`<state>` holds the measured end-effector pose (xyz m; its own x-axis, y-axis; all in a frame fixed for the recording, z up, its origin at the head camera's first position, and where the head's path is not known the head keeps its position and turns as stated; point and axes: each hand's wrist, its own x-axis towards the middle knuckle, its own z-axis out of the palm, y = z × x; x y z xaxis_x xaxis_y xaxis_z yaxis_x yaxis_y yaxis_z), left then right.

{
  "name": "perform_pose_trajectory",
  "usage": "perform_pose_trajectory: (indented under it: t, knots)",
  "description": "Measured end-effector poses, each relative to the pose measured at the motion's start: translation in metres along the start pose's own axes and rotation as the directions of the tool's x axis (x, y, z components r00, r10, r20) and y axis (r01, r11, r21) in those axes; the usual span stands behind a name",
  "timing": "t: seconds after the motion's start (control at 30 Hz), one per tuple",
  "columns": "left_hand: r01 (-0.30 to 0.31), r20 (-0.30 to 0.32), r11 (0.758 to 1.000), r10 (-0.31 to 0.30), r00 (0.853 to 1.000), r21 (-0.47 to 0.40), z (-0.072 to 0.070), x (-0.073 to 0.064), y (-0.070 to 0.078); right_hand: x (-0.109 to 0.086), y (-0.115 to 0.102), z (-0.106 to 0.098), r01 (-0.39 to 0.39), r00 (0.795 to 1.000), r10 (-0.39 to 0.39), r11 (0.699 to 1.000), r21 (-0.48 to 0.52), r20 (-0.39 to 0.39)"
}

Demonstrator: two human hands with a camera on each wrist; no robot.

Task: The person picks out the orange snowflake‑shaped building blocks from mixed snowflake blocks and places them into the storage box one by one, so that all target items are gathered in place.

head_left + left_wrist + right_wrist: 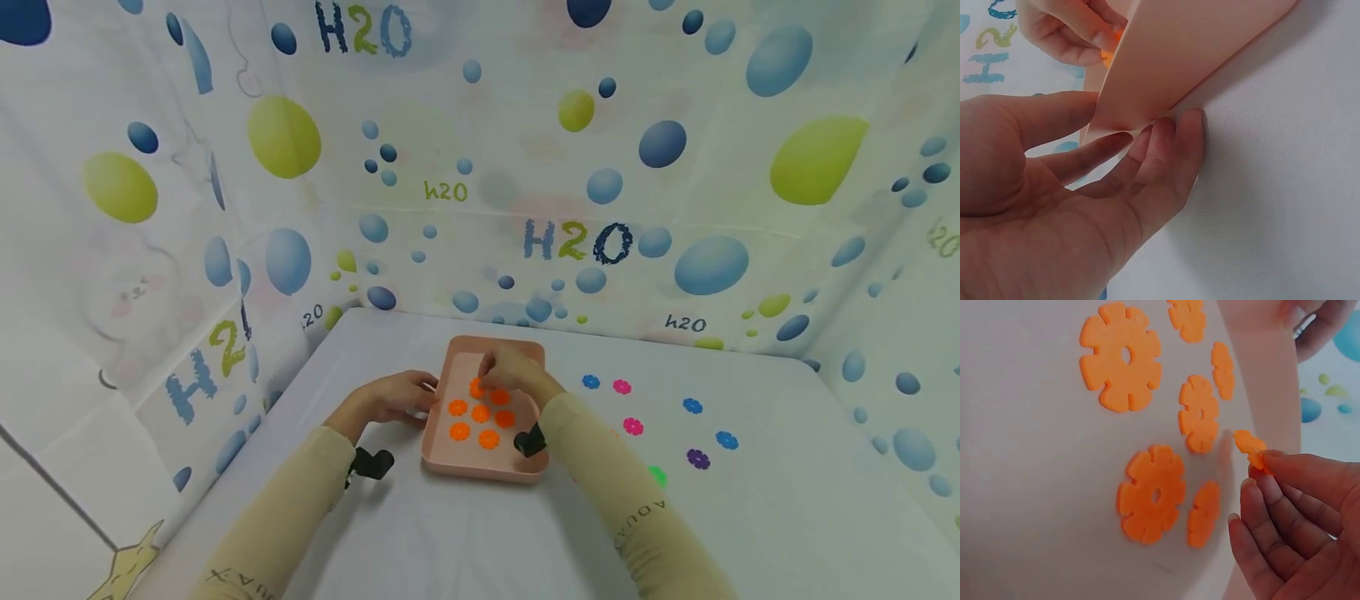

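A shallow pink tray (480, 472) holds several flat orange notched discs (480, 413), round with a small centre hole. My left hand (397, 395) grips the tray's left wall, with a fingertip over the rim and other fingers curled against the outside. In the left wrist view, the thumb of that left hand (1072, 187) meets the rim. Over the tray's far part, my right hand (513, 367) pinches one orange notched disc (1250, 450) between thumb and finger. The right wrist view shows this right hand (1297, 519) just above the other discs, its remaining fingers loosely bent.
Right of the tray, similar discs lie scattered on the white table (787, 467): blue (692, 406), pink (633, 427), purple (698, 459) and green (657, 476), the last partly behind the right sleeve. A dotted curtain (510, 150) stands behind and at both sides.
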<state>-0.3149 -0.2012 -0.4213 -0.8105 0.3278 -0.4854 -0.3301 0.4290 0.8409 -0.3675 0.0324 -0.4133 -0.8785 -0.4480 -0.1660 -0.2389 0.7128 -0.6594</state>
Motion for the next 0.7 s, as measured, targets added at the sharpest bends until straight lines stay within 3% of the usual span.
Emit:
perform_pose_trajectory:
  t: [0.27, 0.7]
  knots:
    - [0.006, -0.011, 1.0, -0.006, 1.0, -0.002, 0.0, 0.0, 0.0, 0.007, 0.001, 0.008, 0.004, 1.0, -0.003, 1.0, 0.02, -0.007]
    - [0.016, -0.019, 1.0, -0.016, 1.0, -0.004, 0.002, 0.001, 0.001, 0.006, 0.001, 0.011, -0.056, 0.998, 0.057, 0.998, -0.02, 0.028]
